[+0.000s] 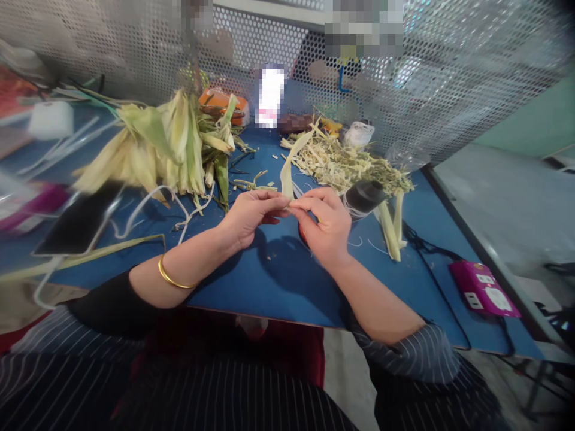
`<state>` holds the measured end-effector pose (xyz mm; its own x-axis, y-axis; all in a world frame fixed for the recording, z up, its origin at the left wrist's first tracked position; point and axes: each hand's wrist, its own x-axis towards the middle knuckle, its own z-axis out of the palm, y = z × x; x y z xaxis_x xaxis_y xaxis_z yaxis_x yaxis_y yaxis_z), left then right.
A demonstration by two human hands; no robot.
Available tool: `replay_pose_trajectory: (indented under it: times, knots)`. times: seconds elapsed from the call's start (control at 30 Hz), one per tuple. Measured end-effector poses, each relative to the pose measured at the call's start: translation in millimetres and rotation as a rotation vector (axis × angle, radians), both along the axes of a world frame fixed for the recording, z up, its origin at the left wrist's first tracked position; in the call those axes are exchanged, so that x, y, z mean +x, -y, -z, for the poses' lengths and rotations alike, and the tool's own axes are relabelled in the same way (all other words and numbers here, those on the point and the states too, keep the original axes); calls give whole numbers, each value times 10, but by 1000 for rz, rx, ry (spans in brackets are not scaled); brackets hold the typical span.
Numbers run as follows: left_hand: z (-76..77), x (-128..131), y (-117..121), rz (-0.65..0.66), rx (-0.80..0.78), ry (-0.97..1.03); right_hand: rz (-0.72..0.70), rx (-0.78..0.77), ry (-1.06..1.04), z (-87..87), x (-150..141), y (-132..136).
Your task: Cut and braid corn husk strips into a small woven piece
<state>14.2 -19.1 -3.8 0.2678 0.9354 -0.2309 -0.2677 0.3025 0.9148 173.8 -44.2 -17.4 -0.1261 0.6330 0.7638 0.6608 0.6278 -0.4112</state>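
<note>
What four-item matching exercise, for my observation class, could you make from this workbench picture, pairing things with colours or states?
1. Husk strip
2. Bangle
3. Socket box
4. Tabletop

A. Magenta and white
B. Blue
C. Pinched by the left hand and right hand
D. Gold-coloured

Pairs: 1-C, 2-D, 3-A, 4-B.

Near tabletop (278, 290) offers passage; black cylinder (366, 194) crowds the right hand (326, 226)

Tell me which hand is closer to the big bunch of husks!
Left. The left hand is just to the right of the bunch of husks and nearer the person; the right hand is farther right, beyond the left.
</note>
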Motion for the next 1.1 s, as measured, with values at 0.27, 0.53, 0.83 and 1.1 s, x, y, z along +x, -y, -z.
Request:
replay_pose_trajectory:
  times: [0.27,0.53,0.83,1.1]
  knots:
    - [17,13,12,-15,-22,24,18,37,92,-6,17,-15]
    - [38,38,33,-64,161,-47,47,-120,49,-37,-1,-8]
    - [54,45,42,-65,223,-26,76,-302,-243,-40,-36,-6]
    - [55,49,39,-20,272,-54,84,-424,-324,-26,-44,-16]
